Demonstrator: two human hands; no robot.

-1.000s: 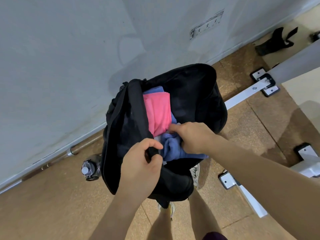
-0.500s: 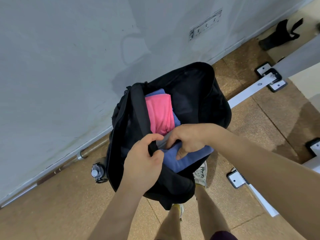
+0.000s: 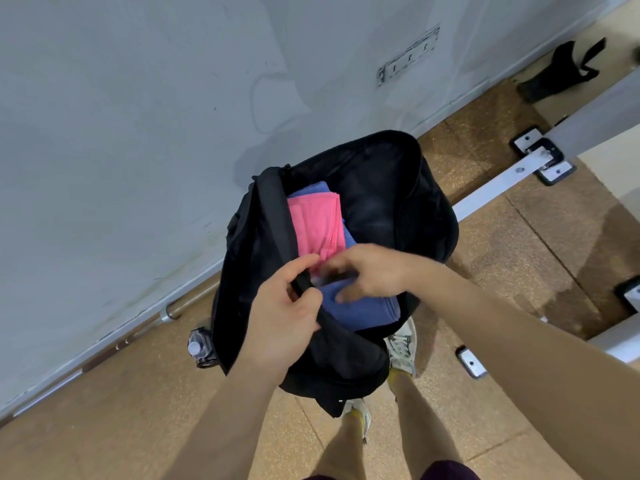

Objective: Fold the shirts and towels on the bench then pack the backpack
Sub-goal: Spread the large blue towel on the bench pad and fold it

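The black fabric backpack (image 3: pixel 429 216) at the left grip (image 3: pixel 284 323) is plain, without pattern. Just beyond the right grip (image 3: pixel 370 271) lies a bright pink folded cloth (image 3: pixel 317 226); under that grip, a periwinkle-blue folded cloth (image 3: pixel 360 311). Below both grips the tan floor (image 3: pixel 519 258) is finely speckled, and the white sneaker (image 3: pixel 401 348) bears dark green markings and yellow trim.

No writing can be read: the small marks on the pale wall plate (image 3: pixel 408 55) at about one o'clock are too blurred to tell as letters, and the dark pattern on the white shoe (image 3: pixel 401 346) at five o'clock is likewise unclear.
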